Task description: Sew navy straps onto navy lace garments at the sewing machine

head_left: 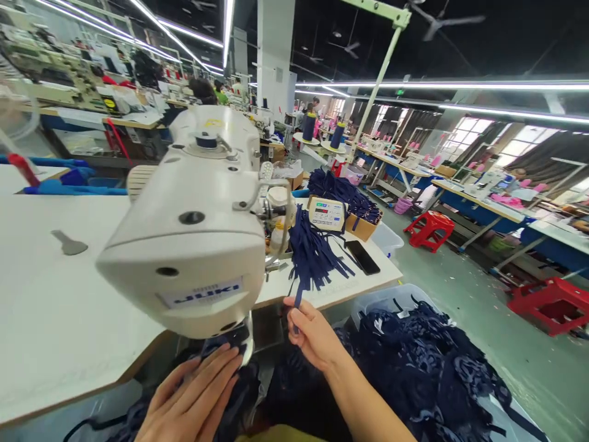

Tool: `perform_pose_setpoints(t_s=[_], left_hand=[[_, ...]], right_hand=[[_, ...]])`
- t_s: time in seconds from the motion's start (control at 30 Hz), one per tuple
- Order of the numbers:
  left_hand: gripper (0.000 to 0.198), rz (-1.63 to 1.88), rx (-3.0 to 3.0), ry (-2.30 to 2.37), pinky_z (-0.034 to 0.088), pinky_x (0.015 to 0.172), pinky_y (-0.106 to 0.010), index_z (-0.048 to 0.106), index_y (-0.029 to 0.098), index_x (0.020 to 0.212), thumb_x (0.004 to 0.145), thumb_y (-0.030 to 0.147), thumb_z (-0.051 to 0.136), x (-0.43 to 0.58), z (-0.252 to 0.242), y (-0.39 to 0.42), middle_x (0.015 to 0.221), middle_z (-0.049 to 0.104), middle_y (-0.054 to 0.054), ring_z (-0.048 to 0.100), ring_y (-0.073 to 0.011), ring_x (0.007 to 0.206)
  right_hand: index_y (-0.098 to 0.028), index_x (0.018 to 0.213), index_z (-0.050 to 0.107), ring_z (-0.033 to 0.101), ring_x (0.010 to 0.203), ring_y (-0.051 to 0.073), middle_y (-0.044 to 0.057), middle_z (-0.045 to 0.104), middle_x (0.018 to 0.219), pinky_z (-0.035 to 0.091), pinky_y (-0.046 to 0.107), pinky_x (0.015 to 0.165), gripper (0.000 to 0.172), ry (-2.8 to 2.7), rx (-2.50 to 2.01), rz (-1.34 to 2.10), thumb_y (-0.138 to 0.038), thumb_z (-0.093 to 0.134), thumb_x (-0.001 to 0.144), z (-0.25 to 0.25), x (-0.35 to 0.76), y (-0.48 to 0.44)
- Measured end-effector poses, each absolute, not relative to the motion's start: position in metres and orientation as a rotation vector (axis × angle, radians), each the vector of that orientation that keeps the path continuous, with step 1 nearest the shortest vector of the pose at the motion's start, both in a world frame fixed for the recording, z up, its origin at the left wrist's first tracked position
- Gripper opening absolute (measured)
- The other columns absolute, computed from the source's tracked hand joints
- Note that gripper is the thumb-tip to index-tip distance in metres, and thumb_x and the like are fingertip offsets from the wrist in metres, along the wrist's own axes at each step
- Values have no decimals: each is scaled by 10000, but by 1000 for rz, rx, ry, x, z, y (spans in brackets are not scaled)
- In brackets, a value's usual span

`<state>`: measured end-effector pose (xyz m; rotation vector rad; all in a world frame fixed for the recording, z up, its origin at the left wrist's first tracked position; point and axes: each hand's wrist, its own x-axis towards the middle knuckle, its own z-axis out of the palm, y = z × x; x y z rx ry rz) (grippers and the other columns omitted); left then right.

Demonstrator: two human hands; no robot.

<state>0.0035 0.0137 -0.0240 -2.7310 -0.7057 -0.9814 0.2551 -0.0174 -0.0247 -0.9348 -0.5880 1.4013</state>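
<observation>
A white sewing machine point(207, 202) marked JUKI fills the middle of the view. Under its front end, my left hand point(197, 387) lies flat with fingers stretched out on dark navy fabric point(248, 393). What lies beneath the palm is hidden. To the right of the machine, my right hand point(310, 328) pinches the end of a navy fabric strip point(299, 296) between thumb and fingers at the table's front edge. Just behind it, a bundle of navy strips point(315, 255) is spread over the table point(92, 294), their loose ends toward me.
A control panel point(327, 215) and a black phone point(362, 256) are beside the bundle. More strips point(345, 193) fill a cardboard box point(361, 227) behind. At my right, a clear bin point(363, 299) holds navy garments point(418, 362). Red stools point(430, 230) stand on the floor.
</observation>
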Motion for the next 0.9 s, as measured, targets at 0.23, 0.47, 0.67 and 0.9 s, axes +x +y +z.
perform_pose_setpoints(t_s=[0.23,0.47,0.67,0.9], left_hand=[[276,-1150,-2754,-943,350,1109,-255,587,228,1167,946,317,449,12,-10,0,1165,681,29,584,-109,1159],[320,-1181,-2857,-926,408,1085,-294,555,240,1237,925,266,490,7,-13,-1,1204,663,14,571,-145,1182],[281,-1051,-2801,-778,360,1119,-312,577,206,1187,936,287,482,7,-9,5,1170,675,2,533,-138,1227],[367,-945,-2836,-727,310,1154,-323,529,201,1277,912,246,518,2,-9,8,1253,634,-3,559,-145,1199]], right_hand=[[-178,813,562,497,466,83,-43,578,568,376,196,458,342,-944,-1171,1360,-465,727,727,-5,214,-10],[-187,900,589,429,599,86,-60,501,662,353,213,569,132,-1263,-1322,1187,-270,636,809,3,215,-4],[-190,892,600,424,591,87,-69,484,644,339,208,559,150,-1347,-1320,1255,-300,655,805,10,221,1],[-194,893,589,412,621,91,-62,489,685,342,215,584,162,-1377,-1274,1254,-320,651,813,7,223,2]])
